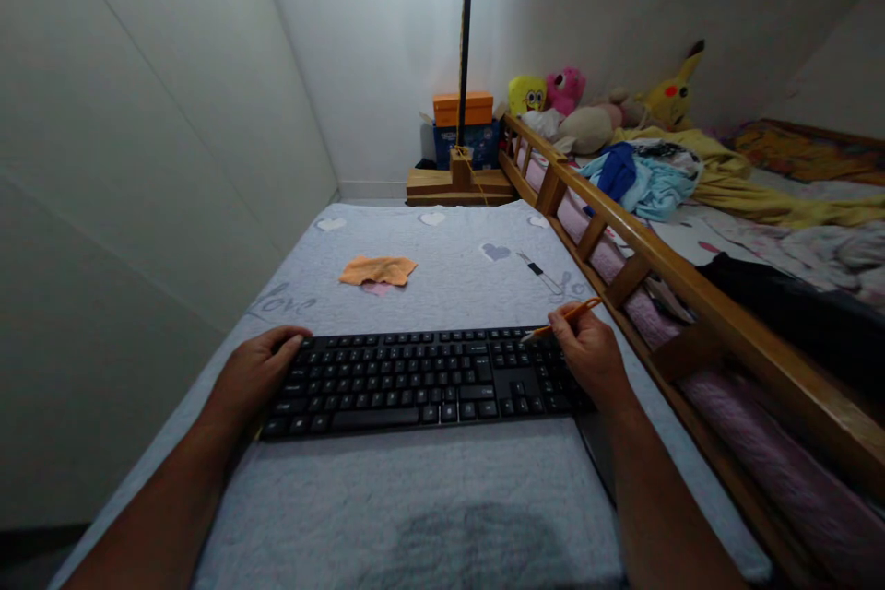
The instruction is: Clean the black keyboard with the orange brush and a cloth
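Note:
A black computer keyboard [415, 380] lies across the cloth-covered surface in front of me. My left hand [259, 373] grips its left end, thumb on the top edge and the other fingers hidden beside or beneath it. Over the number pad, my right hand [587, 352] pinches a slim brush [583, 307] with an orange handle. The pale tip of that brush points left, at the keys near the upper right; I cannot tell whether it touches them. Beyond the keyboard rests a crumpled orange cloth [379, 271]. A thin wire tool with a black middle [535, 268] lies farther right.
A wooden bed rail [622, 240] runs along the right side, with clothes and plush toys behind it. A dark flat object [595, 452] sits partly under my right forearm. At the back stand a wooden-based pole [465, 46] and an orange box [470, 108]. White cabinet doors [138, 157] border the left.

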A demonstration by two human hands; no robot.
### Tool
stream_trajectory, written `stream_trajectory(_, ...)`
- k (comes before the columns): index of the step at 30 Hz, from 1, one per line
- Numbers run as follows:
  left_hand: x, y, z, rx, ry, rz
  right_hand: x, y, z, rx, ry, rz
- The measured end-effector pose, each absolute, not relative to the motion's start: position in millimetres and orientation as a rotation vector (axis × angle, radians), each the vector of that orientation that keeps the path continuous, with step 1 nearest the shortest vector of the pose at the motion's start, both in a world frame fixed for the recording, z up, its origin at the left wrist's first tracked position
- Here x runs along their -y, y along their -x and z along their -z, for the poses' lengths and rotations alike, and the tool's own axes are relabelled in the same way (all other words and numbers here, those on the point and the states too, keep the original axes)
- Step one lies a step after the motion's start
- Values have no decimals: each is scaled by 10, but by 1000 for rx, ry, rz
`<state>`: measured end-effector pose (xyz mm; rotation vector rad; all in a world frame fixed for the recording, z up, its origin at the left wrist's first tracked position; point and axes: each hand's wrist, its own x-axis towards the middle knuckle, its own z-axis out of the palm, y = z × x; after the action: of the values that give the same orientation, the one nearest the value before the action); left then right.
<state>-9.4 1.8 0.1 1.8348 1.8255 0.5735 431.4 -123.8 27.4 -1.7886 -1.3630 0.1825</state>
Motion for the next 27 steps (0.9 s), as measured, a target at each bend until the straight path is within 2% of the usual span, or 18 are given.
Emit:
stream_trajectory(7, -26, 88, -17, -1818, -1847, -564, 1253, -4281, -309, 1414, 1788, -219)
stream_trajectory(16, -43, 130, 53, -1790, -1826, -592, 1274, -4378, -336, 1369, 1885, -88)
stream_trajectory(23, -58, 126, 33, -1807, -1861, -563, 1264, -4317, -320, 1316, 1818, -218)
stream_trajectory(27, -53, 127, 35, -1807, -1848, -577, 1249, -4327, -306, 1400, 1878, -137)
